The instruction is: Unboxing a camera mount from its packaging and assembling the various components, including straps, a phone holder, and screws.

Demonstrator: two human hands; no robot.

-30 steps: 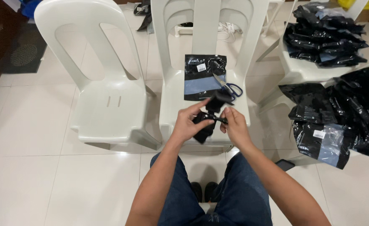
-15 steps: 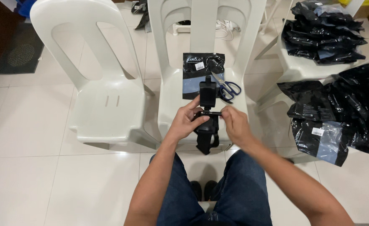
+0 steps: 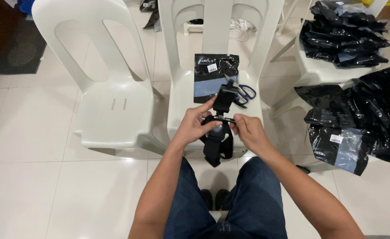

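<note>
Head view: L hand (image 3: 197, 126) & R hand (image 3: 246, 129) both pinch a black strap w/ buckle (image 3: 221, 119), held just above the front edge of the middle white chair (image 3: 186, 110). Strap's loose end hangs down at 6 o'clock, towards the knees. At 12 o'clock on the seat: flat black packet (image 3: 208, 73), blue-handled scissors (image 3: 246, 93) beside it. 3 o'clock: pile of black bags (image 3: 372, 106). 9 o'clock: 2nd white chair (image 3: 115, 106).
</note>
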